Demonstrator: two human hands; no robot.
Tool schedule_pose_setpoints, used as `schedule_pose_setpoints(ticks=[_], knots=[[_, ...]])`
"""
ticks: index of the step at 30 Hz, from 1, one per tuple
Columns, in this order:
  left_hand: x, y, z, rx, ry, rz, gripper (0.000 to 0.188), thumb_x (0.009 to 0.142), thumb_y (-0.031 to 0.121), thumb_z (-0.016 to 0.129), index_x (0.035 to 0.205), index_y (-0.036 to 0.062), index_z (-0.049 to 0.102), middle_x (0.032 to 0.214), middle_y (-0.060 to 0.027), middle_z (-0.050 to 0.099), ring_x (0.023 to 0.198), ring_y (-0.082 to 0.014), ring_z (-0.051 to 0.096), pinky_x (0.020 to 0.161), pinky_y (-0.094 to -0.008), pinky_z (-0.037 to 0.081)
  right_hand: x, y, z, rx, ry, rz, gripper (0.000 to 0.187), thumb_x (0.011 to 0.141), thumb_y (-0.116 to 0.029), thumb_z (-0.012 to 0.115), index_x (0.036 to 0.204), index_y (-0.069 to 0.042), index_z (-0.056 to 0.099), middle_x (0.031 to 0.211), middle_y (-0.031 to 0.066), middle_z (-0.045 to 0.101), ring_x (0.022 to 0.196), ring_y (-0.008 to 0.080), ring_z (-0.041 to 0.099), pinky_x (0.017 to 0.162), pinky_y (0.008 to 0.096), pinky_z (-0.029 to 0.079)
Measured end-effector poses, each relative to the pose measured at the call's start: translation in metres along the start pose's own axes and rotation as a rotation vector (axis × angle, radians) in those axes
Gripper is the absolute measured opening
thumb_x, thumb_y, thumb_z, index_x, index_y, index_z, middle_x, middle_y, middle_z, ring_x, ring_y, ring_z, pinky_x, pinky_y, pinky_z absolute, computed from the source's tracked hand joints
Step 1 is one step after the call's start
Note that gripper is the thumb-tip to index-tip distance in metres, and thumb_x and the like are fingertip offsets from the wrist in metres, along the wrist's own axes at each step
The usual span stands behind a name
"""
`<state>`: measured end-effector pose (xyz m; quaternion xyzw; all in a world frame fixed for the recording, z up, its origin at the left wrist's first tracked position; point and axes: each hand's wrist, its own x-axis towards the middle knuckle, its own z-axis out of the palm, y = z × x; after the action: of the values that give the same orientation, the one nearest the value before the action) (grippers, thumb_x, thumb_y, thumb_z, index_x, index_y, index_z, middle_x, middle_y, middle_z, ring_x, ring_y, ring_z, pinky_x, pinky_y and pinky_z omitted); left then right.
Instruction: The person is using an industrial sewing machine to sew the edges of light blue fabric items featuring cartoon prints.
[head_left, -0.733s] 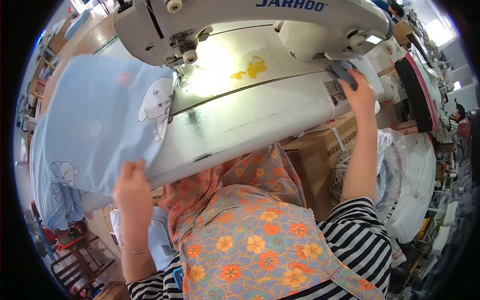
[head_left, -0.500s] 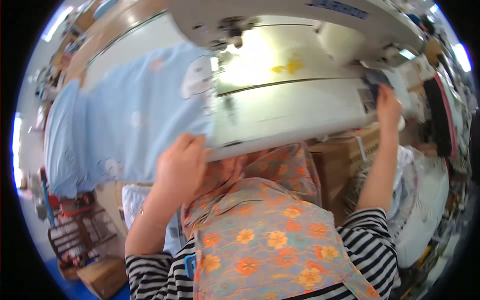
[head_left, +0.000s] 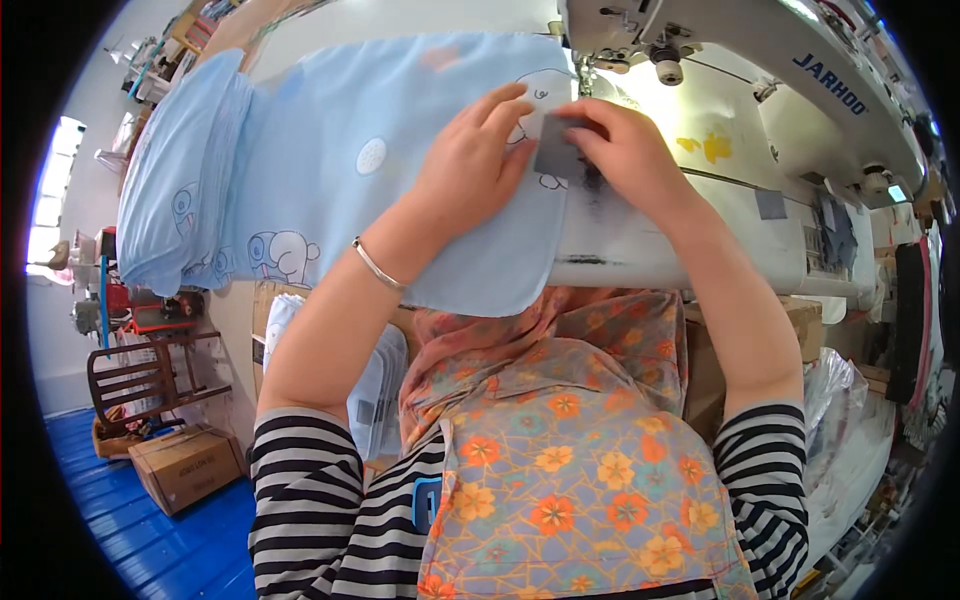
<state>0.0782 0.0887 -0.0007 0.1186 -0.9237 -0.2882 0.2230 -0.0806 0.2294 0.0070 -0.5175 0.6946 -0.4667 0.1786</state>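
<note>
Light blue cartoon-print fabric [head_left: 320, 120] lies spread over the sewing table [head_left: 650, 235], its right edge beside the needle area of a sewing machine [head_left: 740, 50]. My left hand [head_left: 470, 165] rests on this fabric near that edge, fingers stretched out and holding nothing. Between the thumb and fingers of my right hand [head_left: 630, 150] is a small dark grey fabric patch [head_left: 555, 150], which lies over the blue fabric's right edge. My left fingertips come close to the patch. The fabric's left end is bunched in thick folds.
More grey patches [head_left: 835, 235] lie at the table's right, with a single grey patch [head_left: 771, 204] nearer the middle. Below the table's left side hang pale blue pieces [head_left: 378, 385]. A cardboard box [head_left: 187, 467] and a brown wooden chair [head_left: 150, 385] stand on the blue floor at left.
My right hand has come from the pile at the right to the fabric's edge, bringing a grey patch. The blue fabric reaches farther right, and my left hand has moved up onto it.
</note>
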Motion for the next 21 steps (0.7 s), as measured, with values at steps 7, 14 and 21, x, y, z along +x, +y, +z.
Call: schedule_pose_setpoints(ticks=[7, 14, 21], knots=[[-0.003, -0.005, 0.010, 0.210, 0.025, 0.333, 0.026, 0.088, 0.015, 0.065, 0.110, 0.0007, 0.064, 0.124, -0.0136, 0.063, 0.118, -0.0303, 0.058, 0.102, -0.0417, 0.045, -0.014, -0.003, -0.008, -0.151, 0.069, 0.164, 0.021, 0.092, -0.007, 0.062, 0.112, 0.000, 0.067, 0.096, 0.0067, 0.068, 0.085, 0.0132, 0.064, 0.078, 0.0267, 0.050], [-0.003, -0.003, 0.013, 0.252, 0.035, 0.358, 0.026, 0.088, 0.013, 0.063, 0.111, 0.0022, 0.067, 0.122, -0.0126, 0.064, 0.118, -0.0286, 0.058, 0.103, -0.0421, 0.045, -0.065, 0.009, -0.028, -0.224, 0.189, 0.063, 0.020, 0.089, 0.000, 0.065, 0.109, -0.002, 0.068, 0.106, 0.0070, 0.066, 0.095, 0.0148, 0.064, 0.084, 0.0259, 0.051], [-0.004, -0.004, 0.013, 0.247, 0.033, 0.371, 0.027, 0.088, 0.013, 0.063, 0.113, 0.0027, 0.067, 0.123, -0.0119, 0.065, 0.118, -0.0286, 0.059, 0.103, -0.0424, 0.045, -0.084, -0.020, -0.002, -0.305, -0.087, -0.257, 0.044, 0.075, -0.009, 0.077, 0.117, -0.004, 0.066, 0.125, 0.0111, 0.064, 0.116, 0.0295, 0.061, 0.098, 0.0385, 0.050]])
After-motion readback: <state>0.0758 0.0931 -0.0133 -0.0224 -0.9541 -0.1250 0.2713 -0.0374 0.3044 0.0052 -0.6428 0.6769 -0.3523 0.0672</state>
